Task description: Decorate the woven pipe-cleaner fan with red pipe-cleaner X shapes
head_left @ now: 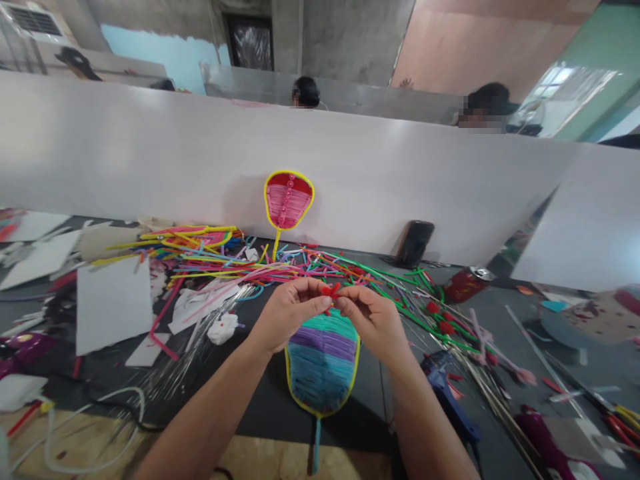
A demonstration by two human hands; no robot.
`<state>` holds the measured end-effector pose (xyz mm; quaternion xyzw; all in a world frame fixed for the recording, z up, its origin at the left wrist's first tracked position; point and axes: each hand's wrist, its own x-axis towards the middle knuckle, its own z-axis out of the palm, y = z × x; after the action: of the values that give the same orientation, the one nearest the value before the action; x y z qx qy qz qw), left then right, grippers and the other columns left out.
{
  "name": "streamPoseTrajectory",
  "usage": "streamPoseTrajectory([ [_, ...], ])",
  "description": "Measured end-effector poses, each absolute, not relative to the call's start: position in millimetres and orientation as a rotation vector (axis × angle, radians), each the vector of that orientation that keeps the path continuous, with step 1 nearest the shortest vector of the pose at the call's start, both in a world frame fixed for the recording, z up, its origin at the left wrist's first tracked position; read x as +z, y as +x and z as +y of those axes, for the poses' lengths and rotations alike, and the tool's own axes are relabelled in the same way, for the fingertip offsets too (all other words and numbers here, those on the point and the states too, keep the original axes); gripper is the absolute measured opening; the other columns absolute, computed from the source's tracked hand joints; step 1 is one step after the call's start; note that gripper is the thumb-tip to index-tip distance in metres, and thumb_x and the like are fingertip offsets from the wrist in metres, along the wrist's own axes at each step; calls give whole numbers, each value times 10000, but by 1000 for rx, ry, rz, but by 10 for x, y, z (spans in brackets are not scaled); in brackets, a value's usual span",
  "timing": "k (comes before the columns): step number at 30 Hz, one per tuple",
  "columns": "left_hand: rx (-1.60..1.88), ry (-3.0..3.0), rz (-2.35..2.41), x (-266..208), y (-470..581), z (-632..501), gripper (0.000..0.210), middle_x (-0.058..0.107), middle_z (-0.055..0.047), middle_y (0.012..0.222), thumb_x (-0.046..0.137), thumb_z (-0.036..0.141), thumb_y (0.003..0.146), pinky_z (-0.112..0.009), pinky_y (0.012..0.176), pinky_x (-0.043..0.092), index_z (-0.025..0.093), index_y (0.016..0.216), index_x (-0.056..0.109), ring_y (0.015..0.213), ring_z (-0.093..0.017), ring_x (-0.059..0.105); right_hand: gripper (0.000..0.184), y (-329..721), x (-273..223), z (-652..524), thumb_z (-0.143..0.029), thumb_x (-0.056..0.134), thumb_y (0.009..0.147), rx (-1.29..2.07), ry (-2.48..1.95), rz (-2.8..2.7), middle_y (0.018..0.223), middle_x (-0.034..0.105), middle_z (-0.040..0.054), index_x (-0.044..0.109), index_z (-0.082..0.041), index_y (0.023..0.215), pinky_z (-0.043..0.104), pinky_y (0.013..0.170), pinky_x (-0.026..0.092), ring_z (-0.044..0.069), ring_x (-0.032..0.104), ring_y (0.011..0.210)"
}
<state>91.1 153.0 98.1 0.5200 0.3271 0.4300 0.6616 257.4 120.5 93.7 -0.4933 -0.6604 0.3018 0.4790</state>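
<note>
Between the fingertips of both hands is a small red pipe cleaner piece, bent into a bow-like or petal-like shape. My left hand pinches its left side, and my right hand pinches the right. Directly below them lies a fan-shaped piece with teal, purple and blue bands, a yellow rim and a blue stem pointing toward me. Its upper end is partly hidden by the hands. A second fan, pink and red with a yellow border and a row of pink beads, stands against the white divider.
Many loose pipe cleaners lie across the back of the dark table. White card and a white fluffy piece are at left. A phone, red can and blue glue gun are at right. People sit beyond the divider.
</note>
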Motion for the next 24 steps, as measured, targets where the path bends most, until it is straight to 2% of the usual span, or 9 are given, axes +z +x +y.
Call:
streamPoseTrajectory([
  [11, 1015, 1194, 800, 994, 931, 1508, 149, 634, 7, 711, 701, 202, 682, -255, 682, 461, 144, 808, 648, 678, -117, 579, 181, 2590, 904, 1202, -326, 549, 862, 654, -1260, -1665, 744, 673, 32, 662, -185, 879, 239, 595, 468, 150, 607, 644],
  [16, 1008, 1253, 850, 1003, 941, 1500, 133, 624, 21, 696, 689, 201, 674, -239, 662, 464, 149, 785, 638, 660, -107, 567, 141, 2567, 953, 1190, -265, 555, 849, 528, -1264, -1708, 700, 652, 10, 648, -171, 799, 220, 585, 439, 125, 577, 609],
  [24, 988, 1244, 866, 992, 948, 1514, 178, 631, 13, 726, 716, 229, 645, -229, 642, 465, 144, 780, 638, 668, -110, 573, 127, 2535, 947, 1182, -239, 551, 825, 530, -1273, -1680, 639, 612, -12, 618, -174, 740, 210, 553, 419, 109, 538, 566],
])
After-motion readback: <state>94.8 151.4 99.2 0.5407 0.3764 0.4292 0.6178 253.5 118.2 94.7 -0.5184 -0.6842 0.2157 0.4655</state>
